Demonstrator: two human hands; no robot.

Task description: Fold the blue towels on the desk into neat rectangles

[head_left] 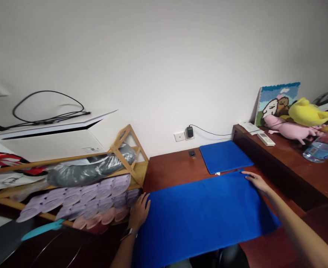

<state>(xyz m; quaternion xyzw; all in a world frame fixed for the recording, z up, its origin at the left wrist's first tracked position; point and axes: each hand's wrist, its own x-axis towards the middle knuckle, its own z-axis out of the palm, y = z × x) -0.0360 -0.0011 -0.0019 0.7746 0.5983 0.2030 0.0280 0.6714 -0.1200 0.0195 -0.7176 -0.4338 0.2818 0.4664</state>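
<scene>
A large blue cloth [205, 214] lies spread flat on a dark red wooden surface [171, 169]. My left hand [139, 212] rests flat at the cloth's left edge, fingers stretched out. My right hand [255, 181] lies on the far right corner of the cloth, fingers extended and pressing down. A smaller folded blue cloth [224, 156] lies just beyond the large one, close to the wall.
A wooden rack [130, 156] at left holds stacked pale slippers [96, 199] and a grey bagged bundle [91, 169]. At right a raised ledge [300, 163] carries plush toys [300, 119], a picture, a remote [266, 139] and a water bottle [322, 147]. A charger sits in the wall socket [184, 134].
</scene>
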